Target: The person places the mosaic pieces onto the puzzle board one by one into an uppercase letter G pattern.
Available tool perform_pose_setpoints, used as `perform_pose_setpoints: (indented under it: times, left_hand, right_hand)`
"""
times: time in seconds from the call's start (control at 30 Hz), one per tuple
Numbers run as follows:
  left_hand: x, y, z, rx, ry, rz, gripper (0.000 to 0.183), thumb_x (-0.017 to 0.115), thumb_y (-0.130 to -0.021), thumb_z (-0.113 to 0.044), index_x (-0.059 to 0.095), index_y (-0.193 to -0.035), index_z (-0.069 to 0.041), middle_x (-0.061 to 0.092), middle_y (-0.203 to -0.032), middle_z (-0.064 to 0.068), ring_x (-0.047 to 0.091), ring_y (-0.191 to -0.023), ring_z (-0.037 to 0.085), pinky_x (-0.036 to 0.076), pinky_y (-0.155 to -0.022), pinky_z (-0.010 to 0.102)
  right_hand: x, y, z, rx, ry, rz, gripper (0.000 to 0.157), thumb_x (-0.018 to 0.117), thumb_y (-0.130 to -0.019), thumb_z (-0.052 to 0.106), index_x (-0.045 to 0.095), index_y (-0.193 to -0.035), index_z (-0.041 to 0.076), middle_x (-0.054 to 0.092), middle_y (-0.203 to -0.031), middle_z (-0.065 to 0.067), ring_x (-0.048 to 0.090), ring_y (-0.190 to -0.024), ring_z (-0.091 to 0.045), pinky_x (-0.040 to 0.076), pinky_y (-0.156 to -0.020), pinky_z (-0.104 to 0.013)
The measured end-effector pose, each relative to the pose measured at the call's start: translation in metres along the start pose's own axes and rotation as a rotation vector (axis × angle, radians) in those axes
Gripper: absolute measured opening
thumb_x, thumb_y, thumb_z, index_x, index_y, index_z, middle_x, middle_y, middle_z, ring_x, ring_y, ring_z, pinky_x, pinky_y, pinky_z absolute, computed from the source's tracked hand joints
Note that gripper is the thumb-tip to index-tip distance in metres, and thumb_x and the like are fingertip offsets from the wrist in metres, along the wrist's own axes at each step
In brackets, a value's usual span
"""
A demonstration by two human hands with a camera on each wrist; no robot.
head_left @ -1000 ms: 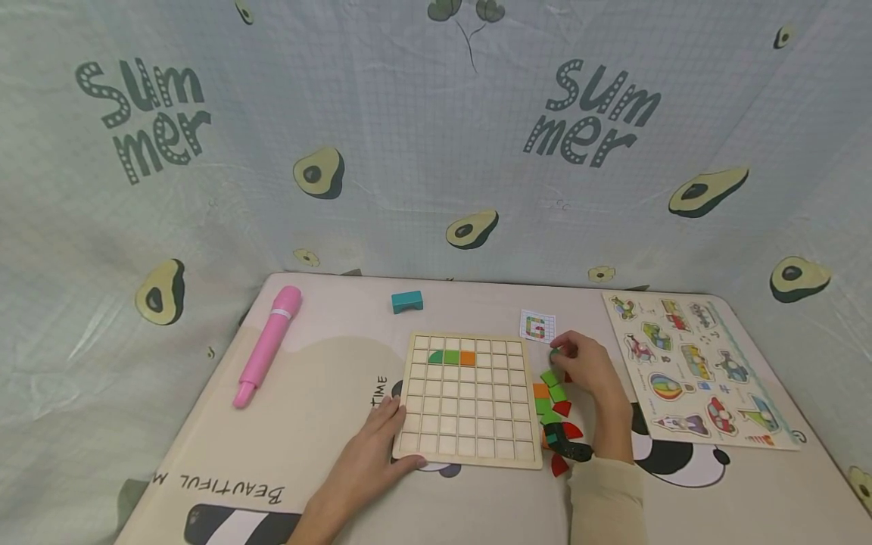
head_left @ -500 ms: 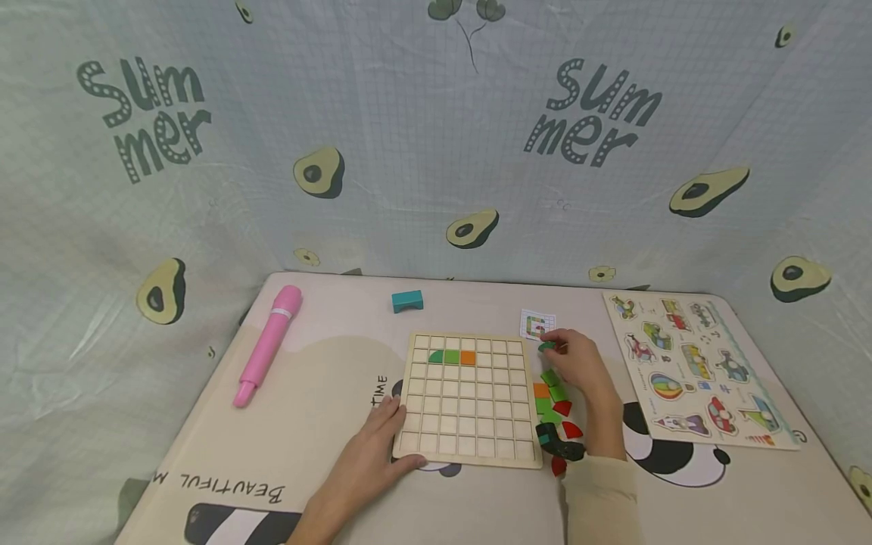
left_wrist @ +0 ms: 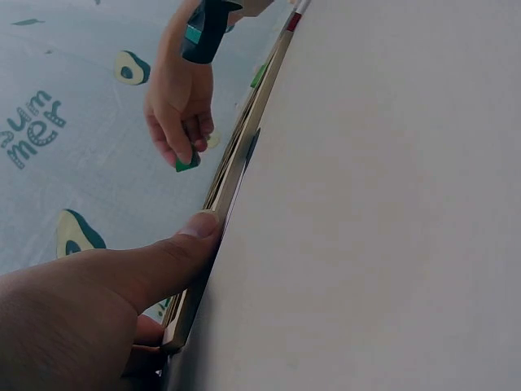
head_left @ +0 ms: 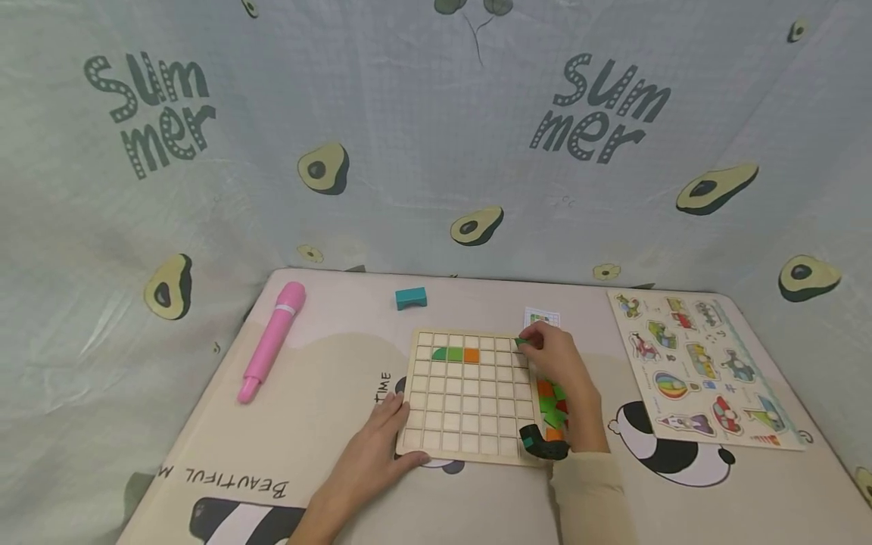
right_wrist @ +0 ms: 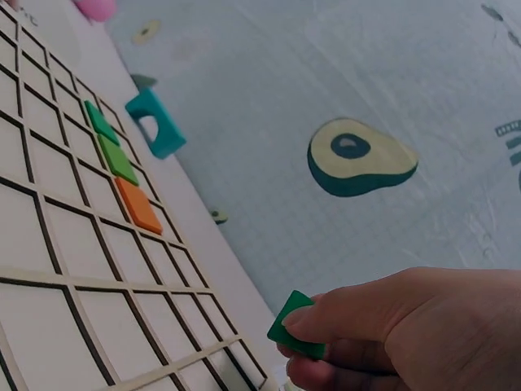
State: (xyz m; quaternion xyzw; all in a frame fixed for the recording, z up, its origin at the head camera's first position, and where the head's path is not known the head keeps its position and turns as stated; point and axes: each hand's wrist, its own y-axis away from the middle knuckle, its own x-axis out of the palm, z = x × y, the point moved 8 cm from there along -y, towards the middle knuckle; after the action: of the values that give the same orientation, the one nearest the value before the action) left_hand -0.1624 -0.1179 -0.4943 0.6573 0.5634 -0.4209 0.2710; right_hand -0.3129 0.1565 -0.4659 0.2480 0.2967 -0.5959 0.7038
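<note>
A square wooden grid board lies on the table, with a rounded green tile, a light green square and an orange square in one row near its far edge. My left hand rests at the board's near left corner, fingers along the left side. Its thumb lies straight against the near edge. My right hand pinches a dark green tile between thumb and fingers, above the board's far right corner. The fingers partly cover the tile, so its full outline is hidden.
Loose red, green and orange tiles lie right of the board, partly behind the right wrist. A pattern card sits beyond the right hand. Farther out are a picture puzzle, a teal arch block and a pink microphone-shaped toy.
My right hand has moved left with the dark green tile, from beside the pattern card to the board's far right corner. The left hand has stayed at the board. The head view has shifted slightly.
</note>
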Motion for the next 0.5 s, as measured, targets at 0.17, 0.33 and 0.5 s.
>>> perform_pose_setpoints:
  times: [0.17,0.33,0.5]
  left_hand:
    - [0.000,0.000,0.000,0.015,-0.019,-0.017,0.081,0.082,-0.078,-0.045,0.056,-0.139,0.002,0.052,-0.149,0.018,0.043,-0.145,0.034,0.042,-0.115,0.046]
    - [0.000,0.000,0.000,0.011,-0.012,-0.013,0.081,0.082,-0.078,-0.044,0.056,-0.140,0.002,0.052,-0.149,0.018,0.043,-0.145,0.033,0.041,-0.116,0.046]
    - [0.001,-0.001,0.001,-0.009,0.001,0.009,0.082,0.082,-0.078,-0.045,0.055,-0.141,0.001,0.051,-0.150,0.018,0.041,-0.146,0.032,0.039,-0.119,0.045]
  right_hand:
    - [0.012,-0.002,0.009,0.003,-0.010,0.030,0.016,0.064,-0.095,0.011,0.066,-0.108,0.001,0.068,-0.102,-0.014,0.064,-0.094,-0.026,0.057,-0.086,-0.042]
    - [0.019,-0.003,0.015,-0.028,-0.017,0.027,0.015,0.065,-0.093,0.009,0.066,-0.106,0.002,0.067,-0.095,-0.010,0.061,-0.088,-0.021,0.054,-0.080,-0.034]
    - [0.026,-0.004,0.018,-0.030,0.007,0.038,0.015,0.064,-0.093,0.011,0.067,-0.105,0.004,0.068,-0.092,-0.007,0.060,-0.085,-0.018,0.051,-0.077,-0.030]
